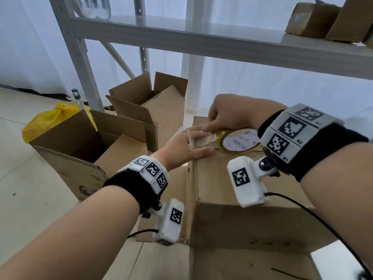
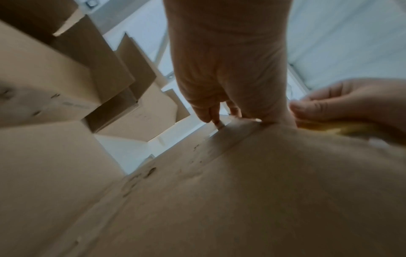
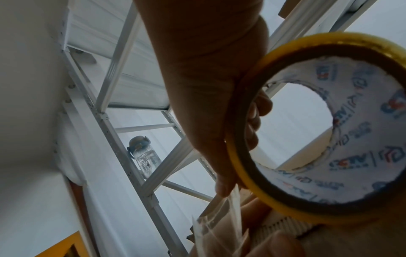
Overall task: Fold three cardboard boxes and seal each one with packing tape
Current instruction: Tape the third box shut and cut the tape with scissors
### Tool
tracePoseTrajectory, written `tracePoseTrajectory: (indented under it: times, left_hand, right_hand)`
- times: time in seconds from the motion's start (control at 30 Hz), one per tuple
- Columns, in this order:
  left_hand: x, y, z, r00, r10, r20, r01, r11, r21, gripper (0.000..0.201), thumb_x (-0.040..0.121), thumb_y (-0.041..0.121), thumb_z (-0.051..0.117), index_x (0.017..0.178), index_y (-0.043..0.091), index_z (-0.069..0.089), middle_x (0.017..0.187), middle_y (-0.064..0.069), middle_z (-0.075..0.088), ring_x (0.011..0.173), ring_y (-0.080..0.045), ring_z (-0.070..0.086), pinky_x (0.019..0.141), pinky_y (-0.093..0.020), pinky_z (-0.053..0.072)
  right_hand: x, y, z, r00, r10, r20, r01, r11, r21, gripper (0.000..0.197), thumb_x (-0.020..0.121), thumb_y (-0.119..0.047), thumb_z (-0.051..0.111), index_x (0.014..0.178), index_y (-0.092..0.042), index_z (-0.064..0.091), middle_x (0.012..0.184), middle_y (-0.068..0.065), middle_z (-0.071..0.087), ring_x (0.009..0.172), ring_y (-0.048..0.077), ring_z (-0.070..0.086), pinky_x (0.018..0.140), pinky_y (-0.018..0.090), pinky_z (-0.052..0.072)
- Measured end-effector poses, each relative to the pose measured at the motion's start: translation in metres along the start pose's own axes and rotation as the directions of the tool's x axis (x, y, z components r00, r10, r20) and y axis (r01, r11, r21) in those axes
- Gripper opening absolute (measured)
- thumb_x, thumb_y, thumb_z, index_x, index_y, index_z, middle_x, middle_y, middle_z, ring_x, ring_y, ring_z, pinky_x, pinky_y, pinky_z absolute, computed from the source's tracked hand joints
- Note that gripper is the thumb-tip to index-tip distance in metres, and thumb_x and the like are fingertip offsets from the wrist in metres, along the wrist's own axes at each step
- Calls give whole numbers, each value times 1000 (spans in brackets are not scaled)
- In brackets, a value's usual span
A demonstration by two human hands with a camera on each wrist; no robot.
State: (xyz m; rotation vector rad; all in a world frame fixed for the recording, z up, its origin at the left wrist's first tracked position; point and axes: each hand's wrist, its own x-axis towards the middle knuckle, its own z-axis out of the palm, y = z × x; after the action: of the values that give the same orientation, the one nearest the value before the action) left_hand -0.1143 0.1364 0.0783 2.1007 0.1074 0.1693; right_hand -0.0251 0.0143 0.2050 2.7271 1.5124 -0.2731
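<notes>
Nearest us sits the closed box (image 1: pixel 242 203), biggest thing in view, its top flaps down and our two hands working on its far end. Behind it to the left we see two open boxes: one (image 1: pixel 84 150) close by the left forearm, another (image 1: pixel 149 110) farther back by the rack (image 1: pixel 201 41). More cardboard (image 1: pixel 327 19) sits on the rack shelf, upper right. We note a yellow bag (image 1: pixel 48 120) behind the nearer open box. Our left hand (image 1: pixel 181 148) lies flat on the closed box top, fingers straight, gripping nothing, fingertips under the loose tape end (image 1: pixel 199 139). Our right hand (image 1: pixel 232 114) curls round the tape roll (image 1: pixel 240 142), which stands on the box top just right of the left fingers; thumb and fingers pinch the roll's rim where the strip peels off. Right wrist view shows a bottle (image 3: pixel 145 160) on the rack, small and blurred.
</notes>
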Motion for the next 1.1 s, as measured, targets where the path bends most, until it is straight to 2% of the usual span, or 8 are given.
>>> tracePoseTrajectory:
  times: [0.07,0.17,0.27,0.37,0.53,0.7,0.9,1.1]
  left_hand:
    - [-3,-3,-6,999,-5,39,11,990,-143,80,66,63,69,134,25,53,147,12,39,130,-13,44,110,-39,37]
    - [-13,3,-15,998,-29,64,39,986,-165,102,60,86,52,138,22,46,151,10,35,132,-10,39,105,-24,32]
    - [-20,12,-17,992,-122,-10,114,952,-284,88,73,82,30,121,13,59,133,3,55,117,-11,54,106,-31,40]
    - [-20,16,-20,960,-280,3,243,827,-507,49,87,56,50,96,9,60,100,-5,62,87,-16,66,85,-27,55]
    - [-24,20,-24,914,-390,110,388,761,-520,42,83,40,68,104,6,57,89,-11,63,68,-13,64,64,-21,57]
    - [-21,20,-25,899,-434,62,395,741,-543,11,86,13,69,87,3,65,65,-4,62,50,-9,58,51,-18,52]
    - [-20,15,-30,871,-490,-44,411,774,-482,30,85,36,69,92,7,67,61,2,53,51,-8,43,48,-18,41]
    - [-22,3,-28,850,-522,-65,459,796,-395,38,81,37,73,98,2,68,68,1,55,56,-10,39,48,-19,37]
  right_hand:
    - [6,-7,2,1000,28,3,-28,998,-58,34,85,-49,64,72,-19,70,67,-4,62,68,12,56,59,25,39]
    - [13,-18,5,998,55,24,-51,988,-148,36,84,-51,65,77,-17,71,70,-2,64,71,13,58,57,26,37]
    - [18,-21,6,993,117,24,-112,981,-157,33,82,-50,68,73,-18,66,70,-2,62,76,16,60,60,28,39]
    - [21,-24,8,988,156,0,-152,964,-219,34,81,-48,69,65,-21,58,70,-3,60,80,19,61,67,31,41]
    - [21,-30,7,985,169,21,-158,951,-265,34,81,-49,69,66,-20,59,67,-4,57,75,18,58,63,30,40]
    - [19,-25,6,986,166,10,-162,969,-188,37,79,-47,72,57,-21,58,62,-8,55,73,16,57,62,29,37]
    - [21,-36,11,992,127,26,-112,939,-326,41,86,-55,60,64,-20,56,67,-4,57,75,16,59,63,29,40]
    - [22,-58,18,996,95,0,-83,877,-473,23,89,-28,51,69,-18,51,70,-2,53,59,13,47,53,26,31]
